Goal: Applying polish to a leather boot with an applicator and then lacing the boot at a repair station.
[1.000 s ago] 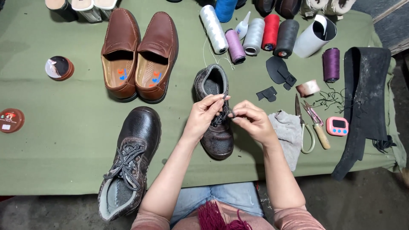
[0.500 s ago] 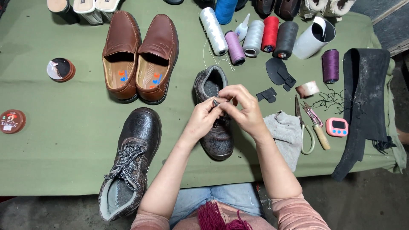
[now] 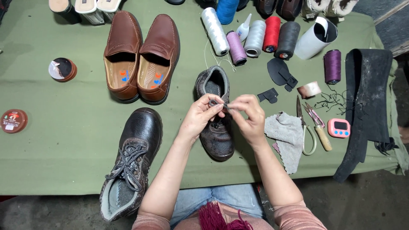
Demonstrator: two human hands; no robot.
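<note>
A small dark brown lace-up shoe [image 3: 218,138] lies on the green table cover, toe toward me. Both my hands meet above its tongue. My left hand [image 3: 200,116] pinches a loop of the speckled shoelace [image 3: 214,102] between thumb and fingers. My right hand [image 3: 249,117] pinches the other part of the same lace just to the right, fingertips nearly touching the left hand's. The shoe's middle is hidden under my hands.
A black laced boot [image 3: 132,159] lies left of my arm. Brown loafers [image 3: 142,55] stand behind it. Thread spools [image 3: 255,38], a grey cloth [image 3: 287,138], scissors [image 3: 306,127], a pink timer [image 3: 339,127], a black strip [image 3: 366,106] and polish tins [image 3: 63,69] lie around.
Both hands have moved up the shoe from its lower lacing toward the tongue, drawing the lace with them. The shoe itself has stayed in place.
</note>
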